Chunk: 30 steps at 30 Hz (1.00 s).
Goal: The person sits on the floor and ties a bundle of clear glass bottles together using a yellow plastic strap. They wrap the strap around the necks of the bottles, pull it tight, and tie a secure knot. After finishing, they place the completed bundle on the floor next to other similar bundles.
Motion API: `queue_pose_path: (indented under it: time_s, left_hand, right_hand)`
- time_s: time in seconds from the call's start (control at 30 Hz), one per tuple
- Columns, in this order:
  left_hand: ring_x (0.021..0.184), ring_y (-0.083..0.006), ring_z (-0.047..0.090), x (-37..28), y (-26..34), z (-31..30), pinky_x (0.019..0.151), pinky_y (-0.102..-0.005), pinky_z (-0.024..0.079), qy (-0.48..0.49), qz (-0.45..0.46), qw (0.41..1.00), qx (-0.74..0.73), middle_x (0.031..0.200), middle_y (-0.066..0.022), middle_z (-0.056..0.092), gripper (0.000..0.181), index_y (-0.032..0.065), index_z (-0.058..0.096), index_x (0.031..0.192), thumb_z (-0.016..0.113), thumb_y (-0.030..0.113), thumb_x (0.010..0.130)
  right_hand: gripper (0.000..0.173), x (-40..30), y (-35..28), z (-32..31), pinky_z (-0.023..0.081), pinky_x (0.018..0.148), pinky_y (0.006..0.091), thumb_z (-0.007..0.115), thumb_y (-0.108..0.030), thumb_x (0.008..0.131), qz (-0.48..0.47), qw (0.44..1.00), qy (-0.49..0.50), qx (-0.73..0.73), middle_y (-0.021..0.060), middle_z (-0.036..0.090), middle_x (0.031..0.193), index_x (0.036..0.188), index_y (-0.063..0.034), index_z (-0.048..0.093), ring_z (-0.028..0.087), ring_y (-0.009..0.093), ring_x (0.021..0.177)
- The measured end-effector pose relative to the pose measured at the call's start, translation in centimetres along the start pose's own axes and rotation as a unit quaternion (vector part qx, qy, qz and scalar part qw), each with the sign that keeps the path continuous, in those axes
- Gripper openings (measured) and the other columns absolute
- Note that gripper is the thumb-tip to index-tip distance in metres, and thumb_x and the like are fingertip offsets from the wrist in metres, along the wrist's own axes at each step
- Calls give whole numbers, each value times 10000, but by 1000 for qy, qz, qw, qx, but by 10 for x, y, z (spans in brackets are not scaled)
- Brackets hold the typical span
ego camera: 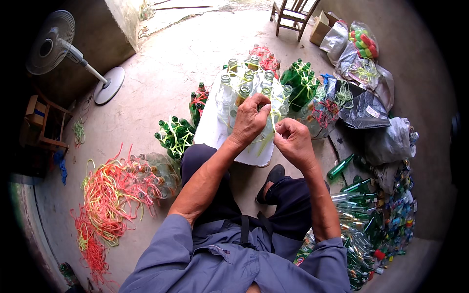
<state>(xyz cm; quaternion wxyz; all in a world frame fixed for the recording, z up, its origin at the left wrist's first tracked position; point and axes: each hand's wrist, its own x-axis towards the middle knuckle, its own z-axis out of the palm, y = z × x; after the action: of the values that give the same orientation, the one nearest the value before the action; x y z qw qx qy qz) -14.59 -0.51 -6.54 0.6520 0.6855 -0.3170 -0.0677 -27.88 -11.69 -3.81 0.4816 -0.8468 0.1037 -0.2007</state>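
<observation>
A cluster of clear glass bottles stands upright on a white low table in front of me, with yellow-green plastic strapping laced around the necks. My left hand is over the near side of the cluster, its fingers closed on the yellow-green strap and partly hiding the bottles under it. Just right of it and nearer to me, my right hand pinches the same strap lower down. A short length of strap stretches between the two hands, and loose ends hang over the table's near edge.
Strapped green bottles stand right of the cluster, and more green bottles at left. Tangled red and yellow straps lie on the left floor. Loose bottles are heaped at right. A pedestal fan and wooden chair stand farther off.
</observation>
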Motion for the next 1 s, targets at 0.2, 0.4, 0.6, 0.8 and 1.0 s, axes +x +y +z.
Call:
queue_pose_path:
  time_s: [0.2,0.4,0.6,0.8,1.0]
  left_hand:
    - [925,-315,673,2,-7,-2,866,-399,516,-19,-5,1000,-17,937,-176,685,142,-4,681,978,621,108,917]
    - [839,-107,588,2,-11,-3,767,-280,494,-35,26,999,11,922,-58,648,126,-4,665,1019,613,103,976]
    - [842,-108,588,1,-12,-4,766,-279,494,-28,34,999,24,930,-64,651,143,-7,675,1033,628,119,982]
    - [843,-103,591,2,-14,-4,756,-271,496,-37,38,999,2,950,-58,656,144,-15,678,1040,638,115,991]
    - [848,-106,595,2,-15,-5,755,-268,497,-49,32,998,-4,968,-65,653,140,-20,677,1045,647,104,988]
  right_hand:
    - [77,-11,5,9,487,636,221,706,16,879,23,997,29,64,35,664,879,853,24,634,578,45,720]
    - [83,-15,8,14,463,577,213,729,-3,876,78,983,103,129,35,694,876,924,26,668,545,26,636]
    - [213,-12,-3,19,472,580,241,776,-58,864,67,990,108,62,55,714,891,1048,32,716,552,56,619]
    - [226,-4,6,30,494,608,272,771,-80,870,74,984,148,66,75,716,876,1062,34,732,564,89,623]
    - [233,-4,12,30,493,610,266,768,-72,871,78,983,156,48,78,715,918,1077,33,734,564,82,623]
